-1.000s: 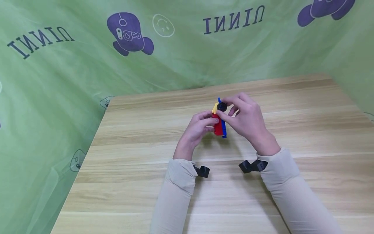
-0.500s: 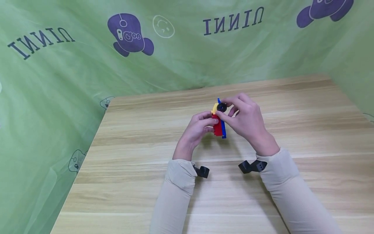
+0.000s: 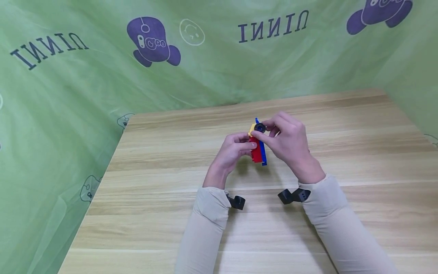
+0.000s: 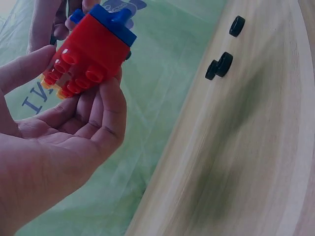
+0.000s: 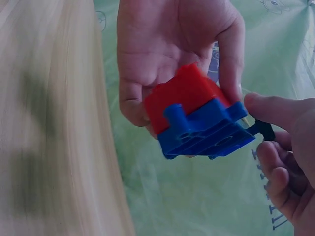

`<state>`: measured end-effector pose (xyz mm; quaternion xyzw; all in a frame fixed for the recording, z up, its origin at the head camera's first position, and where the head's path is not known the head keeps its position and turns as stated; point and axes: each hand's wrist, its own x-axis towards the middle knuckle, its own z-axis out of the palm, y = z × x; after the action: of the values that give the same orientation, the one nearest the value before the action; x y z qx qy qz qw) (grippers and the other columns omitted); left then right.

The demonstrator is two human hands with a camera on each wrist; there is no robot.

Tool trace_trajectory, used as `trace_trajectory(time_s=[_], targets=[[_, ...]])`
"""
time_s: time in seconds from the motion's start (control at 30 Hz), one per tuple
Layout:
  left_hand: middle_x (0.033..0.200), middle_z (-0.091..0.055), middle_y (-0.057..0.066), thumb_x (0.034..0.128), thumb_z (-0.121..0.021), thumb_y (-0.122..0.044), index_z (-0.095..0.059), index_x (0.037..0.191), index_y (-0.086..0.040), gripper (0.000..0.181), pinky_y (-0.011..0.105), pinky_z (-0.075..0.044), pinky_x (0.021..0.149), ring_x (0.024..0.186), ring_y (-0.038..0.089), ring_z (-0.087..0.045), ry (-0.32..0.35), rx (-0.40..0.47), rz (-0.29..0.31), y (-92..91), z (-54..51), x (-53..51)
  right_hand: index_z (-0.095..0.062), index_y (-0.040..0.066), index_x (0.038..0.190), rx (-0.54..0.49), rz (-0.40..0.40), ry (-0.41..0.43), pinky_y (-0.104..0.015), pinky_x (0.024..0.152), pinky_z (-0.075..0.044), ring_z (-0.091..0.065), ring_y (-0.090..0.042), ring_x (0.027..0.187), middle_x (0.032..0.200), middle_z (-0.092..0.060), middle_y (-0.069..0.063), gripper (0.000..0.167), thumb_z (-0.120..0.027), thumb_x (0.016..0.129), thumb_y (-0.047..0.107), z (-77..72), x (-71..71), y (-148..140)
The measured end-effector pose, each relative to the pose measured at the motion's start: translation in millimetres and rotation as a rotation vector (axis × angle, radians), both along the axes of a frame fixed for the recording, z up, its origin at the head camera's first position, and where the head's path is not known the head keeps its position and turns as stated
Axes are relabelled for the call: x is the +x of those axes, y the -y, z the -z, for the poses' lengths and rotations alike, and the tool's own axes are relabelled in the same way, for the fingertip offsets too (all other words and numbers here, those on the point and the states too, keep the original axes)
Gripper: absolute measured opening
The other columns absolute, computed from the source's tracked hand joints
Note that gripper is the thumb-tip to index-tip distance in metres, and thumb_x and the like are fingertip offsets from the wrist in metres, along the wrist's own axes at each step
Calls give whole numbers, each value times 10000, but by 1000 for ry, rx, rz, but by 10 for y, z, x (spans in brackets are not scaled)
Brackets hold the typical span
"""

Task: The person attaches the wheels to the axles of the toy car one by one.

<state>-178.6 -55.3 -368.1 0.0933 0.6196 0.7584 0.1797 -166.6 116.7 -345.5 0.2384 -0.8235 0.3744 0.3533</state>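
Note:
A toy car of building blocks is held above the table between both hands. It has a red block body (image 4: pixel 101 46), a blue wheel base (image 5: pixel 209 135) with axle stubs, and a yellow block (image 3: pixel 251 129) at one end. My left hand (image 3: pixel 232 150) grips the red body with thumb and fingers, studs facing the palm in the left wrist view. With thumb and fingers my right hand (image 3: pixel 290 139) pinches a black wheel (image 3: pixel 260 127) at the side of the blue base. The right wrist view shows that wheel (image 5: pixel 267 131) at an axle end, partly covered by the fingers.
Three loose black wheels lie on the wooden table (image 3: pixel 164 167), among them one wheel (image 4: pixel 237 26) apart and another wheel (image 4: pixel 225 64) beside a third, as the left wrist view shows. A green printed cloth (image 3: pixel 212 76) hangs behind the table.
Both hands and the toy car have come slightly lower in the head view. The wheel has tilted a little, and its blue centre shows now. Both grips stay the same.

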Motion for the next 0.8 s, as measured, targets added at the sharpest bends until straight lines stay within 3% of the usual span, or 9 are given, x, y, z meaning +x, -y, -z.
trace_trajectory(time_s=[0.17, 0.47, 0.8], targets=[[861, -642, -12, 900, -569, 82, -555, 1221, 223, 350, 204, -534, 660, 708, 88, -612, -20, 0, -15, -10, 17, 3, -733, -56, 806, -52, -4, -32, -55, 596, -375, -558, -175, 569, 691, -638, -137, 299, -948, 660, 90, 36, -23, 21], [855, -641, -3, 896, -560, 98, -550, 1205, 246, 343, 190, -536, 650, 723, 76, -617, -47, 2, -21, -41, 16, 13, -715, -85, 778, -156, -50, 2, -46, 598, -431, -566, -184, 565, 697, -657, -155, 270, -933, 648, 7, 111, -59, 6], [825, -645, -10, 896, -558, 124, -567, 1203, 235, 326, 182, -531, 648, 718, 71, -609, -57, -30, -44, -45, 0, 24, -720, -92, 784, -155, -78, 10, -50, 589, -421, -551, -176, 566, 693, -643, -157, 261, -927, 651, -5, 98, -60, 6]])
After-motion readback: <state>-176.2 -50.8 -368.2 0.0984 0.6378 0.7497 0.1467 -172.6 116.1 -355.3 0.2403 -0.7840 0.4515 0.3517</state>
